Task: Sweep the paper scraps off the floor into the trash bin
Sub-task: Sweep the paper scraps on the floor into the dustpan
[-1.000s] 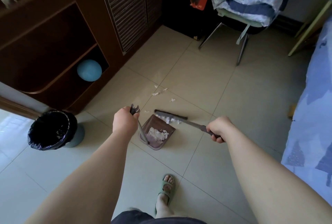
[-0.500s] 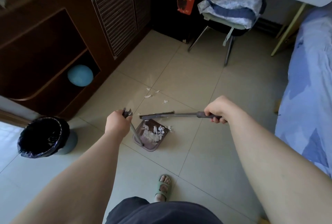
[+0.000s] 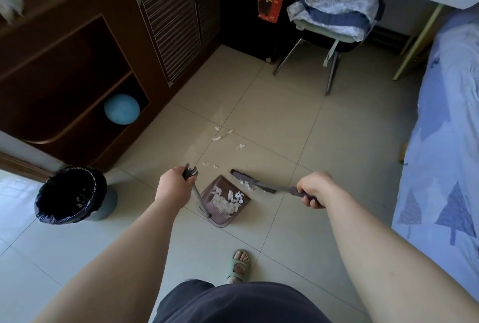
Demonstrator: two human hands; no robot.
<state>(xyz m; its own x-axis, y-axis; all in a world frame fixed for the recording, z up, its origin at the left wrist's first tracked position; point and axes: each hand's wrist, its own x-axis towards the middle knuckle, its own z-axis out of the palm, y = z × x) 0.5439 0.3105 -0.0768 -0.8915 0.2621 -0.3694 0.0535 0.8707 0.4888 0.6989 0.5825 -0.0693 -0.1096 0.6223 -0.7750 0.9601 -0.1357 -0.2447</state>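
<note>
A brownish dustpan (image 3: pixel 218 215) sits on the tiled floor with a heap of white paper scraps in it. My left hand (image 3: pixel 174 187) grips the top of its upright handle. My right hand (image 3: pixel 314 188) grips the broom handle; the dark broom head (image 3: pixel 248 181) lies at the pan's open far edge with a few scraps against it. More loose paper scraps (image 3: pixel 223 137) lie scattered on the floor beyond the pan. The trash bin (image 3: pixel 71 194), lined with a black bag, stands to the left of the pan.
A dark wooden cabinet (image 3: pixel 85 58) runs along the left, with a blue ball (image 3: pixel 121 109) on its low shelf. A chair (image 3: pixel 334 22) piled with clothes stands ahead; a bed (image 3: pixel 445 141) fills the right side. My sandalled foot (image 3: pixel 238 265) is just behind the pan.
The broom head has swung back down to the pan's far edge, pushing scraps toward it. More scraps lie in the pan than a second ago. The left hand keeps its grip.
</note>
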